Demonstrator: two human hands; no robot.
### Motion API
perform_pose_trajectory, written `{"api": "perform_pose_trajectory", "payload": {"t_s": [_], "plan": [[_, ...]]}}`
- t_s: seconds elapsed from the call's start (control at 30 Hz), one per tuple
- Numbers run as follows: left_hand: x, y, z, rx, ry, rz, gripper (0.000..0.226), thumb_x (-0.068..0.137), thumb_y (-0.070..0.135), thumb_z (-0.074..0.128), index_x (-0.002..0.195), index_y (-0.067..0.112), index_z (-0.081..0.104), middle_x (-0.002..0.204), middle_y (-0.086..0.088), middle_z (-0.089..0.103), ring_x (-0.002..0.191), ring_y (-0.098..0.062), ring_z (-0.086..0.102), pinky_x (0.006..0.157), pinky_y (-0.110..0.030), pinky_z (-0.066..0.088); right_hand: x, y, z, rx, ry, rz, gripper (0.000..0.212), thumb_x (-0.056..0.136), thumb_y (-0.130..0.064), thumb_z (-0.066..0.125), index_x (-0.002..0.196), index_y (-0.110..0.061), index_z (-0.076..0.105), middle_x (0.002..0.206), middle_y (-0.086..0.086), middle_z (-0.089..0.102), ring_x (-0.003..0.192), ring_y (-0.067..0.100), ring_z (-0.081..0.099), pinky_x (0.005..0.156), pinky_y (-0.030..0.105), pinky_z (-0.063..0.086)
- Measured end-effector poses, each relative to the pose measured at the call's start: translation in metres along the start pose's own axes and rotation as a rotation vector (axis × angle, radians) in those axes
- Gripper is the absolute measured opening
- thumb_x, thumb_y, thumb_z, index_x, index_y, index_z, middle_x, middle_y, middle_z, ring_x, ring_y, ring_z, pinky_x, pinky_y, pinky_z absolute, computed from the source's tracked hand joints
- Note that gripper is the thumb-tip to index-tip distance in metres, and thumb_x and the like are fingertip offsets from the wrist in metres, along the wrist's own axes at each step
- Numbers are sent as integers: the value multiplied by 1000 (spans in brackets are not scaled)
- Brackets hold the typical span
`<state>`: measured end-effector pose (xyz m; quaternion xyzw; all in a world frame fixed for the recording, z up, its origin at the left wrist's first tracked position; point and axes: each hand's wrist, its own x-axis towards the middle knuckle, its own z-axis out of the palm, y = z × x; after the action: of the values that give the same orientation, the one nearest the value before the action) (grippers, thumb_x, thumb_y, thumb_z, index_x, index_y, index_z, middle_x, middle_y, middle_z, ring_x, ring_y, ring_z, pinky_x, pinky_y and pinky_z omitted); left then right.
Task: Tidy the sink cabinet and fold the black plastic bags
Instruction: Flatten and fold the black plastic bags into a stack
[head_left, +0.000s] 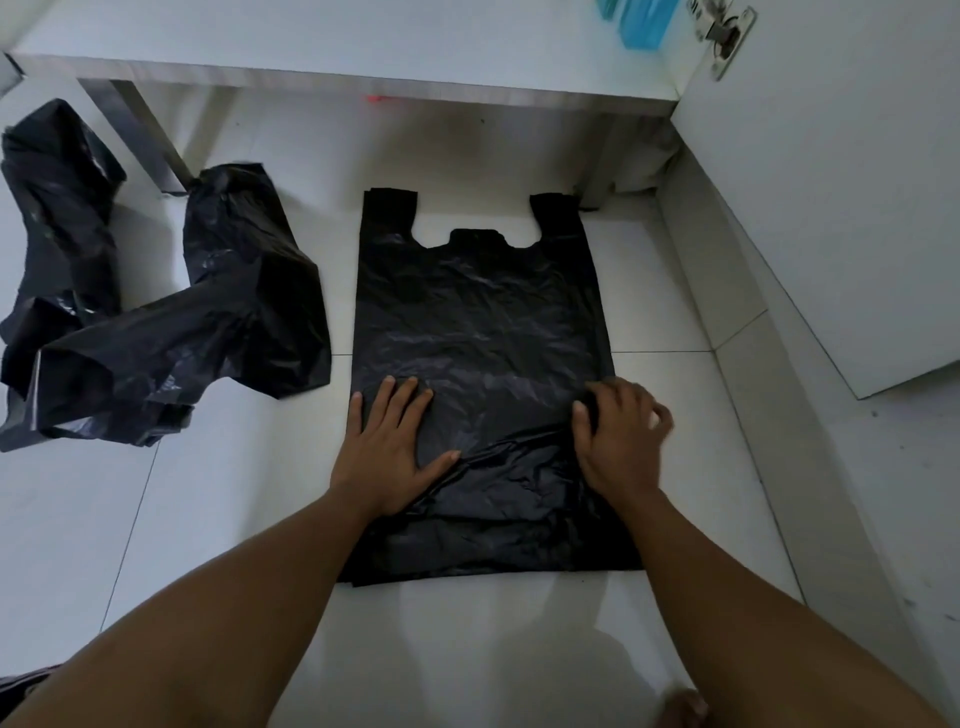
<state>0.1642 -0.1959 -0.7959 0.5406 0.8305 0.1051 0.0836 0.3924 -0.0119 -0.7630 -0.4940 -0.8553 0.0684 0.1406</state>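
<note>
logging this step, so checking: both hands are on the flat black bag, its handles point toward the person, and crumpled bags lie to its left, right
Not quite. In the head view the flat black bag has its handles pointing away from the person, toward the cabinet. The left hand and right hand are on it, and crumpled bags lie to its left.

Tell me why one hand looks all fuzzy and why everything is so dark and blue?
Head view: the right hand is smeared at the fingers, probably motion blur, while the left hand, flat on the black bag, is sharp. Head view: the light is dim and bluish, with soft shadow under the cabinet. Head view: the wide lens bends its straight edge.
</note>
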Motion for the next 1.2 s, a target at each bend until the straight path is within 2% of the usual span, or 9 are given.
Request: {"api": "perform_pose_trajectory", "payload": {"t_s": [0.13, 0.33, 0.43, 0.57, 0.73, 0.8, 0.87, 0.97, 1.2], "plan": [[5, -2, -5, -89, -80, -14, 98, 82, 86, 26, 159, 27, 16, 168, 3, 8, 155, -18, -10, 122, -51, -11, 22, -49, 1, -14, -31, -125, 35, 92, -46, 45, 115, -25, 62, 123, -1, 56, 120, 24, 45, 105, 53, 25], [5, -2, -9, -77, -117, -20, 118, 68, 98, 39, 160, 29, 11, 168, 6, 1, 154, -14, -15, 121, -50, -16, 22, -62, 9, -68, -368, -171, 46, 98, -49, 41, 136, -24, 49, 141, 4, 41, 133, 26, 33, 111, 56, 21], [5, -2, -6, -52, -97, -25, 119, 67, 100, 35, 160, 30, 12, 168, 7, 2, 153, -13, -16, 122, -49, -15, -4, -34, 15, -31, -323, -145, 53, 100, -55, 33, 144, -27, 40, 154, 0, 32, 143, 24, 28, 114, 59, 18], [3, 1, -6, -49, -93, -2, 121, 65, 102, 33, 160, 28, 13, 169, 6, 3, 154, -15, -13, 122, -50, -14, -22, 8, 10, -50, -259, -36, 63, 96, -63, 17, 146, -29, 37, 155, -3, 31, 145, 23, 23, 115, 64, 8], [4, 4, -10, -69, -106, -12, 122, 65, 101, 37, 160, 29, 12, 169, 6, 2, 154, -15, -13, 122, -50, -14, 2, 4, 1, -16, -164, 83, 49, 101, -55, 26, 135, -26, 47, 145, 2, 44, 140, 27, 29, 115, 61, 9], [5, 4, -11, -84, -106, -18, 122, 64, 100, 40, 159, 30, 14, 168, 6, 3, 154, -15, -12, 122, -50, -13, 13, -14, 1, 39, -115, -16, 41, 101, -46, 33, 130, -24, 51, 139, 2, 48, 133, 26, 37, 112, 57, 22], [6, 3, -11, -96, -97, -23, 122, 62, 100, 43, 158, 30, 18, 168, 6, 8, 155, -15, -8, 123, -50, -11, 19, -34, 5, 79, -201, -162, 40, 100, -42, 37, 132, -23, 53, 139, 2, 48, 130, 25, 41, 109, 51, 32], [6, 0, -10, -108, -63, -25, 122, 60, 100, 46, 157, 29, 24, 166, 4, 15, 155, -17, -2, 124, -51, -7, 20, -48, 17, 31, -338, -235, 41, 101, -43, 40, 138, -28, 50, 146, -1, 43, 134, 24, 36, 112, 48, 28], [9, 3, -18, -19, -96, -29, 125, 58, 104, 37, 157, 29, 23, 166, 4, 16, 155, -18, 1, 120, -59, -13, 22, -47, 18, 5, -350, -227, 43, 96, -48, 44, 135, -32, 49, 145, -5, 42, 136, 21, 33, 113, 49, 26]]}}
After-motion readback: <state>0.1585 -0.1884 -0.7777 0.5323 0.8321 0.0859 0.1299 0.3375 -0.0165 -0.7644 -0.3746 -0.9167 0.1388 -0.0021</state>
